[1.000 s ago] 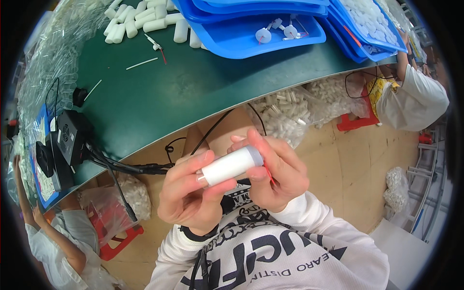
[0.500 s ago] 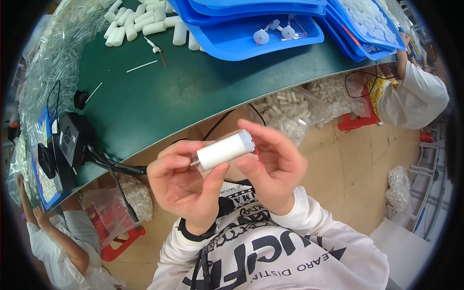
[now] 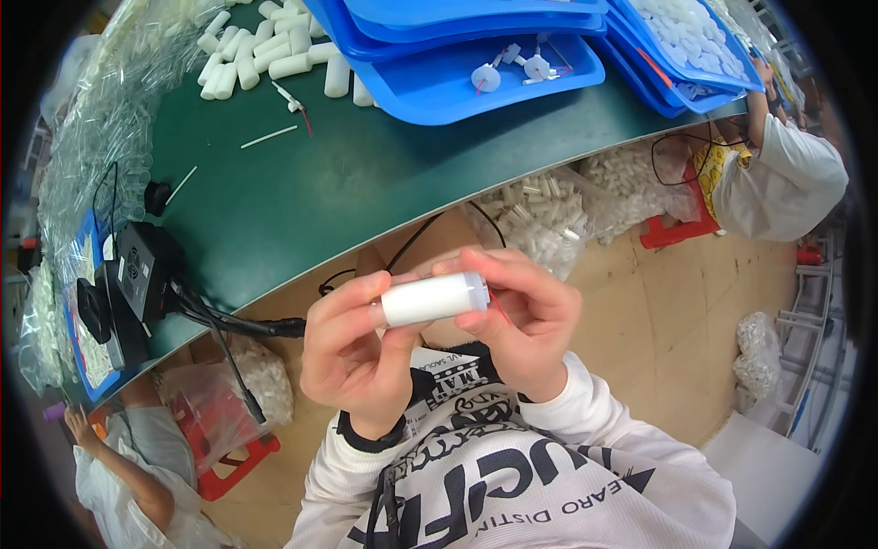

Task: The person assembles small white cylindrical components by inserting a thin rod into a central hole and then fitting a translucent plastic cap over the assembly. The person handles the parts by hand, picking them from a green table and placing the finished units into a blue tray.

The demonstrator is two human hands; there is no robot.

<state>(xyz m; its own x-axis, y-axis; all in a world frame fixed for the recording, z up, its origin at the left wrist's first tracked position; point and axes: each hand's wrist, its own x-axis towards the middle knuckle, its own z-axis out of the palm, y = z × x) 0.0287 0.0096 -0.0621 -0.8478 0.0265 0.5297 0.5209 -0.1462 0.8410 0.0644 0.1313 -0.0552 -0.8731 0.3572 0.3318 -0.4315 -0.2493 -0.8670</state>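
White cylinder in a clear plastic tube (image 3: 425, 301), near level, off the dark-green tabletop (image 3: 366, 174): left hand (image 3: 355, 352) grips the tube's clear end, right hand (image 3: 532, 320) pinches the pale translucent cap (image 3: 478, 291). Probably seating cap; next push calls for thin red wire (image 3: 499, 308) kept unpinched

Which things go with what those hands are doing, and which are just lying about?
Part of the work:
white cylinder with pale cap and red wire, in the left hand and right hand;
probably, since they look alike, the loose solid white cylinders.

Seemingly just about:
boxy black device with thick black cables;
red plastic stool.
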